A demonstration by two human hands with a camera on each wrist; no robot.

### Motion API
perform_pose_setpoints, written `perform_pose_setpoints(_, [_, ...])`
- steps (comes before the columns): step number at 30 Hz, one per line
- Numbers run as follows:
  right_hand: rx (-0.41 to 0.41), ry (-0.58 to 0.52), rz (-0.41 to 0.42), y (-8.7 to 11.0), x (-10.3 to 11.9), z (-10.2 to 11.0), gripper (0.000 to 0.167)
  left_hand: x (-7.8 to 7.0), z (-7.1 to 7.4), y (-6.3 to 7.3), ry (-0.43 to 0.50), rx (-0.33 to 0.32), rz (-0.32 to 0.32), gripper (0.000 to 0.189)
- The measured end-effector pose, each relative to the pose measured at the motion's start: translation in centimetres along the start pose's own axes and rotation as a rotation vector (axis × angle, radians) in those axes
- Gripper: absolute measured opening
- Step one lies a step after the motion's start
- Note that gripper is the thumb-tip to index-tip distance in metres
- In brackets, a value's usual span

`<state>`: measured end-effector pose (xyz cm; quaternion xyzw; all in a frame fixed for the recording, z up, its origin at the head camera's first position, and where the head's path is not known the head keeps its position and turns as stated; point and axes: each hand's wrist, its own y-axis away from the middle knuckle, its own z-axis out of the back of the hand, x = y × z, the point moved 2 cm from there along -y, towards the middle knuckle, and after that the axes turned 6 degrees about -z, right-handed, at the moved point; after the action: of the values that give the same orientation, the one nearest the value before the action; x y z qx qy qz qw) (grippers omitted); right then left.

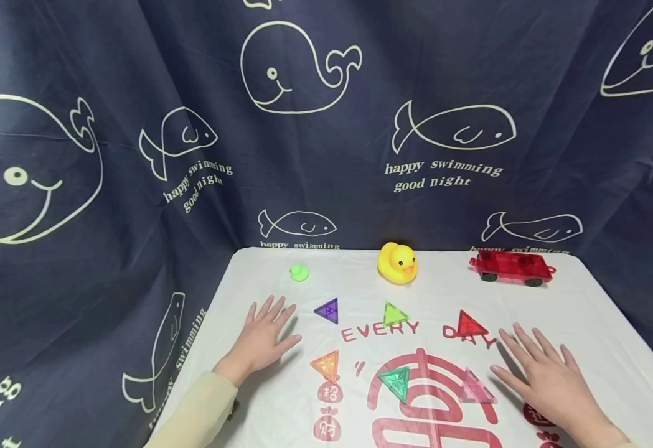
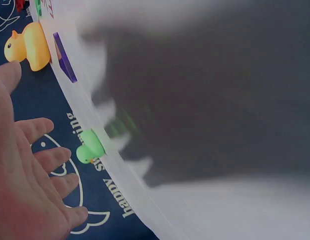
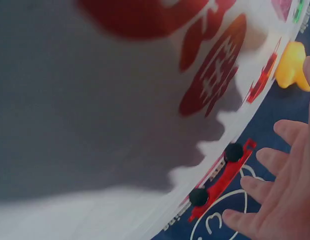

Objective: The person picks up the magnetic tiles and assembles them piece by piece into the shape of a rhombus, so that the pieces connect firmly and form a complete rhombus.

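My left hand hovers palm down over the left of the table with fingers spread, holding nothing. Nearest to it are a purple triangle tile, an orange triangle tile and a small green duck. On the right, my right hand is likewise spread and holds nothing. Close by it lie a red triangle tile and a pink triangle tile. Between the hands are a lime triangle tile and a teal triangle tile. The wrist views show both palms apart from the tabletop.
A yellow duck stands at the back middle of the white tablecloth. A red toy wagon with black wheels is at the back right. Behind the table hangs a dark blue curtain with whale and fish drawings.
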<state>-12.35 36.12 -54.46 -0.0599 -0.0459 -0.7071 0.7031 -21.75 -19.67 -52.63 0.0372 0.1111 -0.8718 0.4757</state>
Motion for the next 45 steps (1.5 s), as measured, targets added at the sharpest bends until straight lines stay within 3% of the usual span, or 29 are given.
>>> perform_pose_setpoints(8, [-0.019, -0.026, 0.091, -0.9, 4.5, 0.3, 0.093, -0.3, -1.0, -1.3, 0.005, 0.005, -0.028, 0.058])
perform_pose_setpoints(16, [-0.031, -0.061, 0.18, -2.0, 9.2, -0.2, 0.085, -1.3, -1.8, -3.8, 0.046, -0.004, -0.046, 0.055])
perform_pose_setpoints(25, [-0.013, -0.089, 0.309, -3.0, 15.9, -1.7, 0.081, -2.2, -2.9, -6.0, 0.09, -0.036, -0.012, 0.05])
perform_pose_setpoints(31, [0.029, -0.117, 0.381, -3.3, 20.3, -2.5, 0.075, -2.8, -3.7, -7.0, 0.073, -0.075, -0.02, 0.043])
perform_pose_setpoints(39, [0.025, -0.125, 0.478, -3.5, 24.7, -3.2, 0.064, -3.5, -4.6, -7.6, 0.045, -0.054, 0.006, 0.043])
perform_pose_setpoints(45, [-0.049, -0.1, 0.574, -3.0, 27.3, -4.1, 0.057, -3.6, -5.0, -7.8, 0.025, -0.053, 0.03, 0.041])
